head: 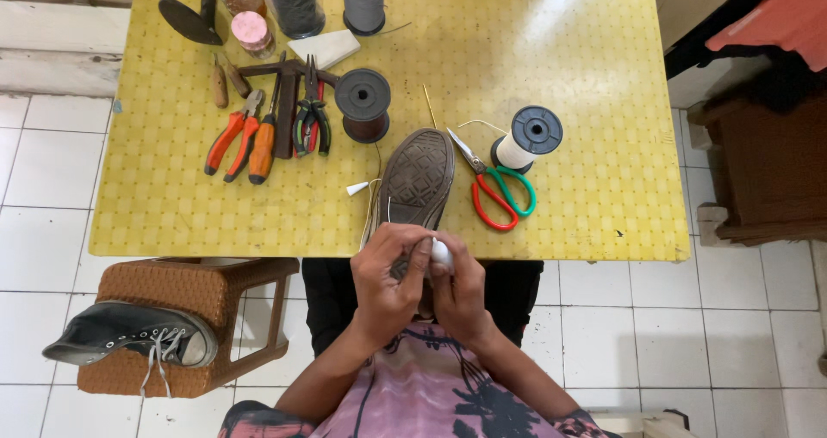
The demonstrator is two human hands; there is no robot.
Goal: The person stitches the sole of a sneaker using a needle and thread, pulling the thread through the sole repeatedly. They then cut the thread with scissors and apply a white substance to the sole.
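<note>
A sneaker (418, 180) lies sole up at the near edge of the yellow table (172, 214), its heel toward me. My left hand (388, 279) grips the heel end, fingers curled over it. My right hand (461, 287) is pressed against the same end, pinching a small white part (441, 251) at the heel. A white thread (372, 201) runs along the shoe's left side.
Red and green scissors (500, 192) and a white thread spool (524, 138) lie to the right of the shoe. A dark spool (363, 104), pliers (233, 136) and other tools sit to the left. A second black sneaker (133, 335) rests on a wicker stool (189, 287).
</note>
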